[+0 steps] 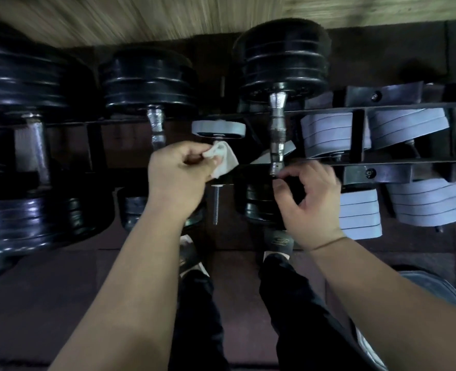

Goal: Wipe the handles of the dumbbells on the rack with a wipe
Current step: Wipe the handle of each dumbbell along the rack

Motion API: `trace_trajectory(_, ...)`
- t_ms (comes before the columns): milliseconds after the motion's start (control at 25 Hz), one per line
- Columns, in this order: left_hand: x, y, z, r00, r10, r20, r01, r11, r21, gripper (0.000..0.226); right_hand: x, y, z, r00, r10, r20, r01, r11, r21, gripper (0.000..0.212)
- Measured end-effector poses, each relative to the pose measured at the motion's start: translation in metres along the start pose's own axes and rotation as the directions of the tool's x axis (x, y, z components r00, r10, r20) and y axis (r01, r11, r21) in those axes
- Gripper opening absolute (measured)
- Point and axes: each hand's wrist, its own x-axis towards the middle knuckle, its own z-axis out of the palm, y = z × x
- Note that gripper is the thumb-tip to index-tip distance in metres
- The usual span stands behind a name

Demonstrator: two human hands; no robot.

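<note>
Dumbbell handles, head view only. Black-plate dumbbells sit across the rack [387,173] with their long axes running away from the person, so each bar reads near-to-far in the frame.

- right chrome handle [277,129]: fully exposed and tilted slightly. Its near end comes down at the right hand [311,202].
- middle chrome handle [156,127]: only the far part shows. The near part drops behind the knuckles of the left hand [178,172].
- wipe [225,159]: white and bunched, pinched between the left thumb and fingers. It hangs in the gap between those two handles and touches neither.
- right hand: fingers loosely curled, with index and thumb tips right at the near end of the right chrome handle. I can't tell whether they pinch the bar or only touch it.

Key relation: the left hand carries the wipe, and the wipe lies left of the exposed bar and right of the half-hidden one. The middle handle is nearer to that hand. My read is that the next stroke needs the wipe wrapped across a bar and then run along the near-far axis. Reaching the right handle means a sideways shift first.

grey dumbbells [328,135] sit further right on the rack, untouched.
</note>
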Motion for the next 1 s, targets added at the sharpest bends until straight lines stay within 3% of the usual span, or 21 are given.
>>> trace_trajectory(120, 0.012, -0.011, -0.053, 0.978, 0.012, -0.208, -0.020, 0.999, -0.038, 0.012, -0.005, -0.021, 0.012, 0.984, -0.177, 0.002, 0.175, 0.970, -0.168, 0.029)
trace_trajectory(240, 0.024, -0.025, -0.097, 0.963, 0.001, -0.270, -0.039, 0.990, -0.136, 0.002, -0.005, -0.034, 0.018, 0.982, -0.188, 0.006, 0.185, 0.958, -0.220, 0.036)
trace_trajectory(320, 0.029, -0.034, -0.119, 0.961, -0.013, -0.278, -0.021, 0.993, -0.119, 0.018, -0.006, -0.044, 0.022, 0.983, -0.182, 0.006, 0.180, 0.962, -0.204, 0.039)
trace_trajectory(400, 0.037, -0.041, -0.130, 0.968, -0.035, -0.248, 0.011, 0.995, -0.097, 0.033, -0.011, -0.064, 0.037, 0.975, -0.221, 0.028, 0.223, 0.967, -0.120, 0.041)
trace_trajectory(520, 0.056, -0.046, -0.134, 0.982, -0.064, -0.180, 0.061, 0.998, -0.022, 0.017, -0.021, -0.105, 0.082, 0.973, -0.192, 0.126, 0.186, 0.981, 0.054, 0.043)
trace_trajectory(600, 0.066, -0.042, -0.134, 0.992, -0.017, -0.125, 0.021, 0.999, 0.031, 0.011, -0.025, -0.126, 0.109, 0.979, -0.152, 0.138, 0.140, 0.986, 0.091, 0.044)
trace_trajectory(760, 0.085, -0.033, -0.133, 0.995, 0.092, 0.035, -0.094, 0.993, 0.071, 0.014, -0.041, -0.138, 0.146, 0.983, -0.162, 0.085, 0.161, 0.987, 0.022, 0.041)
trace_trajectory(1000, 0.112, -0.038, -0.123, 0.983, 0.170, 0.070, -0.182, 0.954, 0.240, 0.012, -0.053, -0.129, 0.161, 0.976, -0.216, 0.016, 0.216, 0.973, -0.082, 0.041)
